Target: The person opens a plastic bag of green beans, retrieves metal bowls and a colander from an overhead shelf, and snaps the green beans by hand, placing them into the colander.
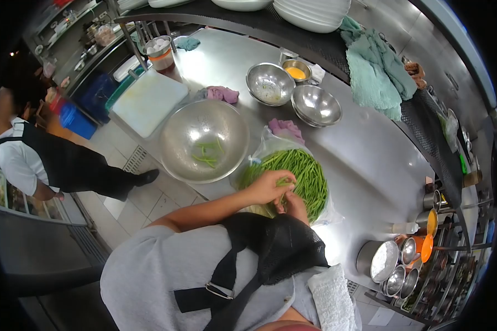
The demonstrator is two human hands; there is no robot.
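Over a heap of long green beans [301, 171] in a clear plastic bag [264, 144], my two hands come together at the near edge. My left hand [269, 186] has its fingers curled in a pinch. Close against it, my right hand [294, 207] is also bent closed, its fingers partly hidden. Anything between the fingertips is too small to make out. Left of the bag stands a large steel bowl [176, 129] with a few short pieces of green bean [206, 152] in its bottom.
Behind are two smaller steel bowls [318, 106], purple cloths [286, 130] and a white cutting board [149, 102]. Pots [376, 259] crowd the right end of the steel table [364, 165]. A shelf with plates [312, 14] overhangs the back. Another person [66, 160] stands left.
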